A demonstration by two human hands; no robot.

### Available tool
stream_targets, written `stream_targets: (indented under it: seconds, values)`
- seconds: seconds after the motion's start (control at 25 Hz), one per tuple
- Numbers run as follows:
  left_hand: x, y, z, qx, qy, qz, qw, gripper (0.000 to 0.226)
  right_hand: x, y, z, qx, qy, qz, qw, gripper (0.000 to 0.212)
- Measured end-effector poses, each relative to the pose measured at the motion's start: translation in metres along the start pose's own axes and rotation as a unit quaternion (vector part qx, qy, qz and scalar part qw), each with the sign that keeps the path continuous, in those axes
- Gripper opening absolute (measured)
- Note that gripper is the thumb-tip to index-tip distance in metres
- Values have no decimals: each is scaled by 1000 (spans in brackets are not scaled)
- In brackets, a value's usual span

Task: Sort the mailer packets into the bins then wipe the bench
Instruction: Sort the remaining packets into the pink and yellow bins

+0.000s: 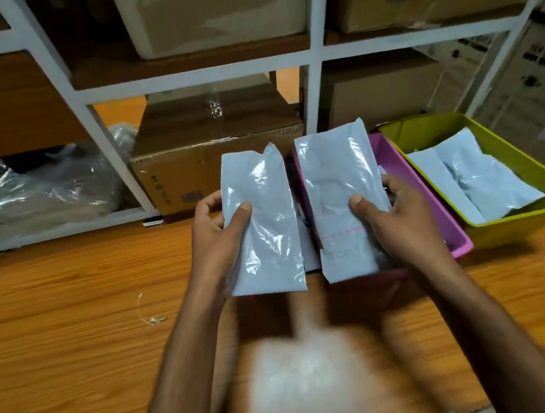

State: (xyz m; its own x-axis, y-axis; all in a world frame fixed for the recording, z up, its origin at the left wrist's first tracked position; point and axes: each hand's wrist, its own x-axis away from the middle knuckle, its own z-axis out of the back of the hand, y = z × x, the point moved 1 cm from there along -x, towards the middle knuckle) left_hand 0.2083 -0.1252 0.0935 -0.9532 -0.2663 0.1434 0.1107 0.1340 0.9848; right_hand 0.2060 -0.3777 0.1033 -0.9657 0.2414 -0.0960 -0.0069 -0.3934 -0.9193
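Note:
My left hand point(217, 233) grips a white mailer packet point(263, 226) upright above the wooden bench point(73, 314), thumb across its front. My right hand point(399, 221) grips a second white mailer packet point(340, 186) over the near end of the pink bin point(423, 190); this packet has a thin pink line near its lower end. To the right stands a green bin point(514, 223) with white packets point(477, 178) lying inside. A blurred white heap point(307, 379) lies on the bench close to me.
A white-framed shelf unit point(313, 85) with cardboard boxes point(197, 153) stands behind the bench. Clear plastic bags point(40, 191) fill the lower left shelf. A small scrap of clear plastic point(150, 316) lies on the bench at the left.

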Motion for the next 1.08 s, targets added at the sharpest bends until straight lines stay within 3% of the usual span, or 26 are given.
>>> stream_targets:
  seconds: [0.24, 0.48, 0.68, 0.88, 1.0, 1.08]
  values:
    - [-5, -19, -100, 0, 25, 9, 1000, 35, -61, 45, 61, 78, -51, 2, 996, 38]
    - [-6, -24, -121, -8, 107, 5, 994, 34, -103, 65, 33, 81, -142, -25, 986, 46]
    - [-8, -18, -115, -3, 107, -1, 994, 32, -107, 71, 16, 194, -100, -20, 976, 64]
    - [-15, -21, -121, 0, 59, 10, 998, 30, -103, 80, 23, 397, -63, 55, 914, 63]
    - [-21, -27, -126, -18, 32, 10, 999, 29, -97, 78, 18, 479, -109, 107, 864, 56]
    - [-24, -29, -131, -15, 14, 15, 1000, 31, -96, 76, 20, 479, -121, 101, 863, 43]
